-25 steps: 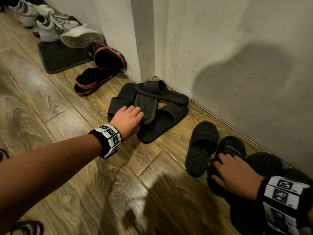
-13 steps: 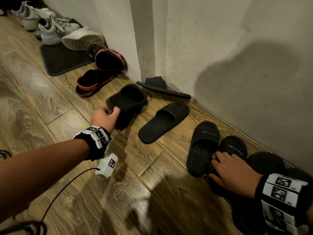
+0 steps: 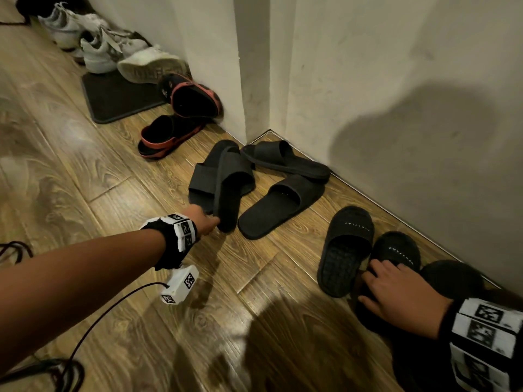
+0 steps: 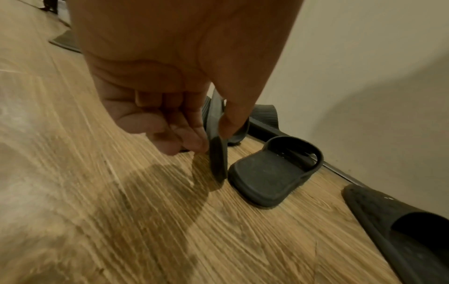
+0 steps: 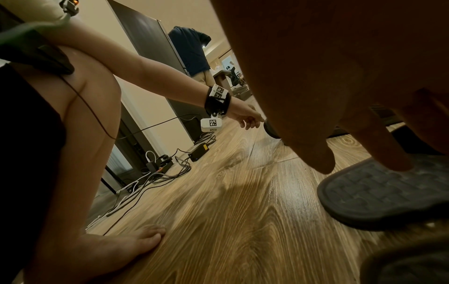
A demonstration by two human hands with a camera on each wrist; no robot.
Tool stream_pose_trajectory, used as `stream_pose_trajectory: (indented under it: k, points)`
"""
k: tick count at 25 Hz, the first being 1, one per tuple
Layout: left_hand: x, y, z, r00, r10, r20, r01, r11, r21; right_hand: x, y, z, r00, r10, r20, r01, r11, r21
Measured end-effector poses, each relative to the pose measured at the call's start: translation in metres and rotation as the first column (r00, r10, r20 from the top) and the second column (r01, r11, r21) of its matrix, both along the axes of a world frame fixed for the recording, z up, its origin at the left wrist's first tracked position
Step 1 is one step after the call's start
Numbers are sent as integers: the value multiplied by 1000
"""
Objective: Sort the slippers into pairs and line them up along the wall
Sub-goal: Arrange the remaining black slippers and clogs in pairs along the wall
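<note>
My left hand (image 3: 215,222) pinches the heel end of a plain black slide (image 3: 226,190), which stands tilted on its side edge against a second slide (image 3: 202,176) lying under it. In the left wrist view, thumb and fingertips (image 4: 194,142) clamp that slide's rim (image 4: 218,163). A third slide (image 3: 283,205) lies flat beside it, and another (image 3: 285,159) rests along the wall. To the right, two textured black lettered slippers (image 3: 345,250) sit side by side. My right hand (image 3: 396,290) rests with spread fingers on the right one (image 3: 396,247).
A fuzzy black slipper (image 3: 452,275) lies by my right wrist. Red-trimmed black clogs (image 3: 181,100), white sneakers (image 3: 104,52) and a dark mat (image 3: 113,100) sit beyond the wall corner (image 3: 243,80). Cables (image 5: 157,173) trail on the floor behind; a person (image 5: 192,51) stands farther back.
My left hand has brought the lifted slide back down and rightward, so it now stands on edge on the floor against another slide. The right hand has stayed on the lettered slipper.
</note>
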State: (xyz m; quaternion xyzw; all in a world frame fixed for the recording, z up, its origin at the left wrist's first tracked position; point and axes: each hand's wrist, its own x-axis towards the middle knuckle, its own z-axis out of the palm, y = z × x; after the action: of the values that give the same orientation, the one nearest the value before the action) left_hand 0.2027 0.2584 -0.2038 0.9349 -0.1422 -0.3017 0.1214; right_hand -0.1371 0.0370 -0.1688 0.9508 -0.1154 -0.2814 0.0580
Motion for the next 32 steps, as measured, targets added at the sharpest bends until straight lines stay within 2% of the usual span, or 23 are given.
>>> stream_pose_trajectory:
  k: [5, 10, 12, 16, 18, 21, 26, 30, 32]
  points:
    - [-7, -18, 14, 943, -282, 176, 265, 958, 112, -3, 0, 0, 1000, -9, -11, 9, 1000, 15]
    - [-37, -48, 1, 723, -644, 251, 601, 765, 231, -4, -1, -4, 1000, -8, -25, 8, 1000, 23]
    - [-46, -60, -11, 676, -699, 235, 651, 715, 254, -6, -2, -6, 1000, -10, -27, 11, 999, 39]
    - [-54, -79, -25, 599, -749, 282, 676, 662, 323, -11, -5, -14, 999, -26, -32, 29, 996, 79]
    - [-53, -88, -29, 607, -739, 293, 672, 674, 307, -11, -7, -18, 998, -40, -40, 44, 994, 100]
    - [-50, -96, -35, 667, -703, 246, 647, 711, 275, -10, -10, -24, 998, -52, -44, 57, 992, 116]
    - [-56, -99, -45, 694, -677, 244, 593, 730, 340, -5, -18, -33, 997, -75, -26, 78, 988, 135]
    - [-55, -93, -49, 784, -607, 128, 526, 760, 383, 13, -29, -32, 997, -67, 40, 59, 981, 182]
    - [-54, -85, -49, 785, -610, 108, 525, 747, 408, 31, -33, -28, 994, -71, 82, 52, 975, 217]
